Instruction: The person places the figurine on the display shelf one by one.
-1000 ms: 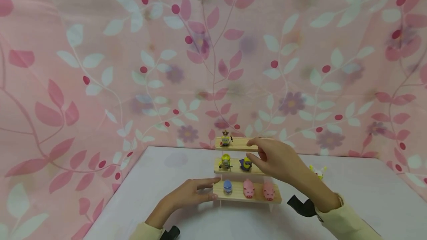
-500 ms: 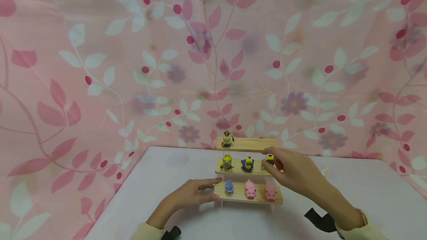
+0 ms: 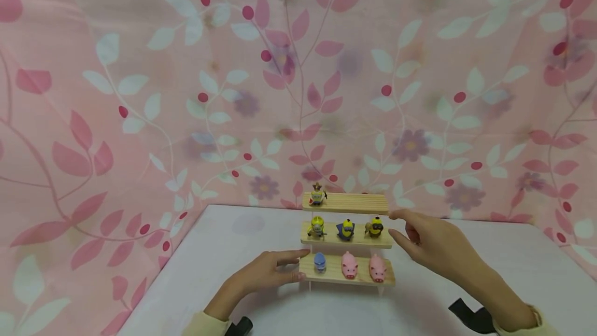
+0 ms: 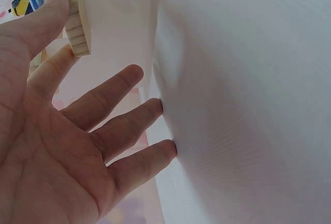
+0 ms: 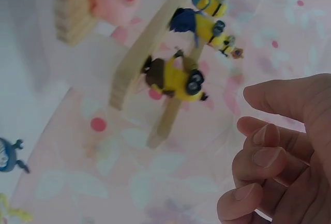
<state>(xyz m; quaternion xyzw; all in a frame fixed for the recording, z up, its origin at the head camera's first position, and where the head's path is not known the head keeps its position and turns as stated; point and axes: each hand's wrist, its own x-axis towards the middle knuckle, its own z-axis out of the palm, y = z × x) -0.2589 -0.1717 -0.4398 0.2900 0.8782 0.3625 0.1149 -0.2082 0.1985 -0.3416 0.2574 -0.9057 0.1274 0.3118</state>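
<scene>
A three-tier wooden display shelf (image 3: 359,203) stands on the table. My left hand (image 3: 263,272) grips the left end of its bottom tier, thumb and index finger on either side of the board (image 4: 77,32), other fingers spread. My right hand (image 3: 440,245) is just off the right end of the middle tier, fingers loosely bent, holding nothing. Nearest to it is a minion figure with a brown lower body (image 5: 170,79). Beside that stand a caped minion figure (image 3: 346,229) and another minion figure (image 3: 316,227).
The top tier carries a crowned minion figure (image 3: 317,195) at its left. On the bottom tier sit a blue figure (image 3: 319,262) and two pink pigs (image 3: 349,266). The right wrist view shows another blue figure (image 5: 7,154) and a yellow piece (image 5: 13,209).
My right hand has moved rightward from over the middle tier and let go of the minion figure, which now stands at that tier's right end. My left hand stays put.
</scene>
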